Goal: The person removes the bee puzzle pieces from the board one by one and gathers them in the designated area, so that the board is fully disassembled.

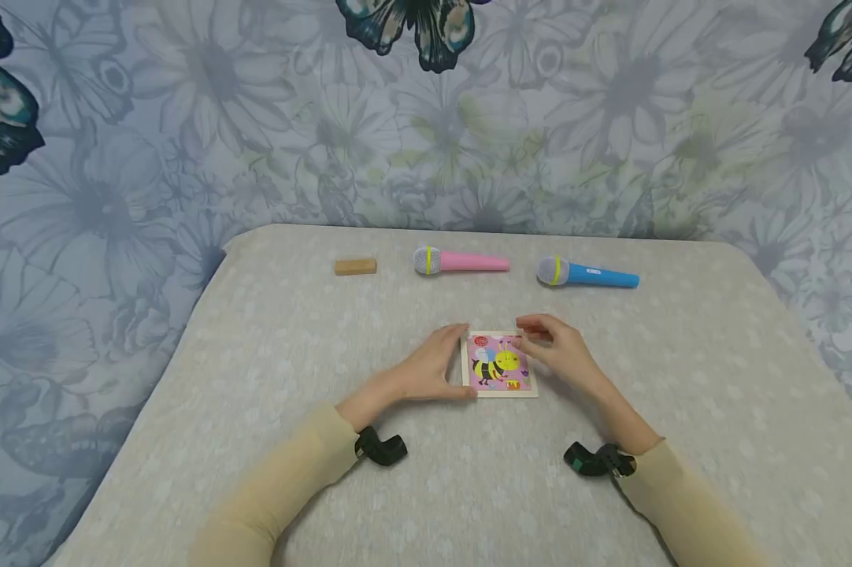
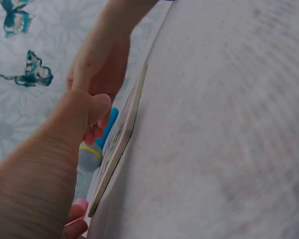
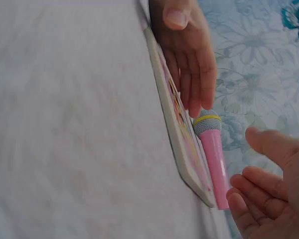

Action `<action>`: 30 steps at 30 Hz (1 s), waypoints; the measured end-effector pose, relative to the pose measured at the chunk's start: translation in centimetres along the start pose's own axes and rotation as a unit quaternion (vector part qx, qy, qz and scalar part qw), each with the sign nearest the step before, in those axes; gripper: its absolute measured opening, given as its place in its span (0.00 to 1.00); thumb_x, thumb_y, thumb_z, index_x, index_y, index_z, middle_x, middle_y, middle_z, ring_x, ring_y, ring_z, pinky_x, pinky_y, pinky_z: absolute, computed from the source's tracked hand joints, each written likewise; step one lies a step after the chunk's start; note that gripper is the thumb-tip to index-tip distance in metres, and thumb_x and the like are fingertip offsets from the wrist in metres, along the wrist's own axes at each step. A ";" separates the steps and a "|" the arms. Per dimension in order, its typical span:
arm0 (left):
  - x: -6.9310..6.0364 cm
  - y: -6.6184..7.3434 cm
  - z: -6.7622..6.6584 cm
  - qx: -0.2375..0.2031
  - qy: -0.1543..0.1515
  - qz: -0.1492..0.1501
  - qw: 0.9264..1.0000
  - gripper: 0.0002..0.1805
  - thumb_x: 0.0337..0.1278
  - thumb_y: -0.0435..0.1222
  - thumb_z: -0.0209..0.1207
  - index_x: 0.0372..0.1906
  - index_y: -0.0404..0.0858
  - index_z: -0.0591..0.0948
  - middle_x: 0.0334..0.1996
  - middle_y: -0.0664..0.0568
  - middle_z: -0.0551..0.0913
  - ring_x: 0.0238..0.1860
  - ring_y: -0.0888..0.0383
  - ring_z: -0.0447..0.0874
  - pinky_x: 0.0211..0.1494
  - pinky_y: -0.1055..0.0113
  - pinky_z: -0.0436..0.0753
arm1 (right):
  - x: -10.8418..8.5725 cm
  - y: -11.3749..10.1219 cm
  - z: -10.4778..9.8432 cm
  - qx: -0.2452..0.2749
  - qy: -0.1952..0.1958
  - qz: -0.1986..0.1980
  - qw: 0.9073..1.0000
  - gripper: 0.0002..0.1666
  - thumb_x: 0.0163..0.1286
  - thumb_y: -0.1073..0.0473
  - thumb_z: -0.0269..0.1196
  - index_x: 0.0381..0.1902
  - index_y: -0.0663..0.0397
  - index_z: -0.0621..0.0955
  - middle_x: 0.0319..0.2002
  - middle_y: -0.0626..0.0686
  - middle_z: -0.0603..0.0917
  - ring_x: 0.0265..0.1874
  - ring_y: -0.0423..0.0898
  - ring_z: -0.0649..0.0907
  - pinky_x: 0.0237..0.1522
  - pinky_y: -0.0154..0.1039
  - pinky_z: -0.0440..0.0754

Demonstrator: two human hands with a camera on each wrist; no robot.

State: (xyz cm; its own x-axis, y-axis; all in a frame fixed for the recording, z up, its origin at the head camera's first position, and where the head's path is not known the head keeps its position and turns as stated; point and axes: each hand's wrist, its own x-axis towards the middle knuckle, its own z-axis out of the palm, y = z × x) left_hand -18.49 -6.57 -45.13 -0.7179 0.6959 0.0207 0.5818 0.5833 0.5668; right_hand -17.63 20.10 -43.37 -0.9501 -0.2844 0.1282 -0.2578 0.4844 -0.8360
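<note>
A small square wooden picture puzzle [image 1: 498, 364] with a yellow bee on pink lies flat on the table. My left hand [image 1: 433, 366] spreads along its left side, thumb by the near corner and fingers by the far one. The right wrist view shows those left fingers [image 3: 192, 69] fairly straight beside the board. At the right side hovers my right hand [image 1: 557, 346], thumb tip over the puzzle's upper right part. Between its thumb and loosely bent fingers nothing is held, as the right wrist view shows.
Behind the puzzle lie a small wooden block [image 1: 355, 267], a pink toy microphone [image 1: 472, 262] and a blue toy microphone [image 1: 601, 276], in a row. A pale patterned cloth covers the table [image 1: 270, 339]. A floral curtain [image 1: 426, 157] hangs past the far edge.
</note>
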 end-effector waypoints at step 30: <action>-0.2 -0.4 0.7 0.026 0.000 0.003 1.000 0.60 0.44 0.60 0.66 0.73 0.33 0.49 0.71 0.43 0.54 0.71 0.51 0.50 0.71 0.62 0.51 | -0.1 1.4 1.0 -0.184 -0.019 -0.053 0.981 0.22 0.61 0.55 0.68 0.51 0.60 0.80 0.47 0.55 0.81 0.50 0.52 0.75 0.52 0.52 0.73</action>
State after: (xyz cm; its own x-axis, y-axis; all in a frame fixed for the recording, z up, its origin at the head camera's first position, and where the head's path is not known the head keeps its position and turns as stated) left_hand -18.30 -6.69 -45.90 -0.7142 0.6995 0.0250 0.6059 0.6000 0.5223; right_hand -17.69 20.00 -45.08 -0.9089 -0.3773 0.1777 -0.4078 0.7143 -0.5688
